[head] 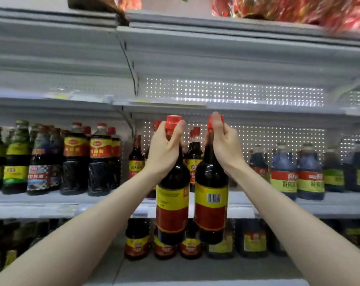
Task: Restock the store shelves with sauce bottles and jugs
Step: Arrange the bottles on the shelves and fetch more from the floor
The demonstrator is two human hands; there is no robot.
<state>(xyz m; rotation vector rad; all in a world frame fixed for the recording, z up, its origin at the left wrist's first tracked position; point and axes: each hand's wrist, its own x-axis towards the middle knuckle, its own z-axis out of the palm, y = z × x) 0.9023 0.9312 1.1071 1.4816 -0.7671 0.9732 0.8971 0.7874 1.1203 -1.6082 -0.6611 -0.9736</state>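
Note:
Two dark sauce bottles with red caps and yellow-and-red labels hang in the air in front of the middle shelf [329, 205]. My left hand [164, 149] grips the neck of the left bottle [172, 205]. The right bottle [211, 203], its barcode facing me, is held by the neck in my right hand [224, 145]. Both bottles are upright and side by side, their bases below the shelf's front edge. Behind them on that shelf stand similar red-capped bottles [195, 155].
Dark bottles with red labels [100, 159] and green-labelled bottles [16, 162] fill the middle shelf's left part. Blue-tinted jugs [284, 174] stand on its right. The lower shelf holds short bottles [137, 238] and jugs [250, 238]. Red packets [298, 9] lie on top.

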